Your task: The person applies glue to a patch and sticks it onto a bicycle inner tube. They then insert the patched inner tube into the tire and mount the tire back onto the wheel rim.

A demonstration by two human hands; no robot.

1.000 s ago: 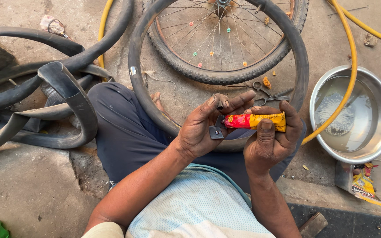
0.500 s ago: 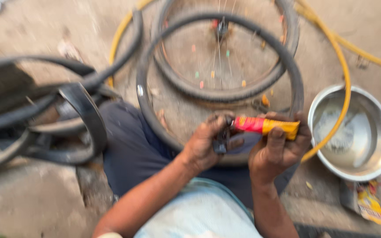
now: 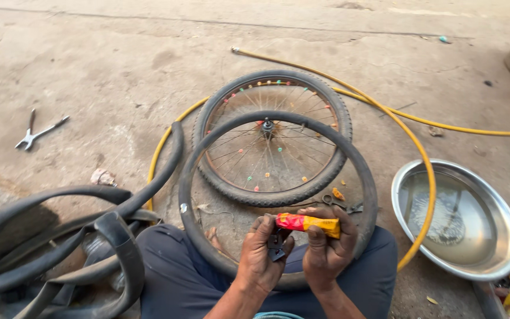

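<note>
Both hands are raised over the lap, above the near arc of a black inner tube (image 3: pixel 208 147) that lies on the concrete floor (image 3: pixel 119 71). The right hand (image 3: pixel 329 251) has a closed grip on a red-and-yellow glue tube (image 3: pixel 308 223), held level. The left hand (image 3: pixel 262 257) pinches the tube's red end and also touches a small dark patch (image 3: pixel 277 247) — grip closed. A spoked wheel (image 3: pixel 273 139) lies beyond; a steel basin (image 3: pixel 458 218) of water sits to the right, with a yellow hose (image 3: pixel 385 112) across its rim.
</note>
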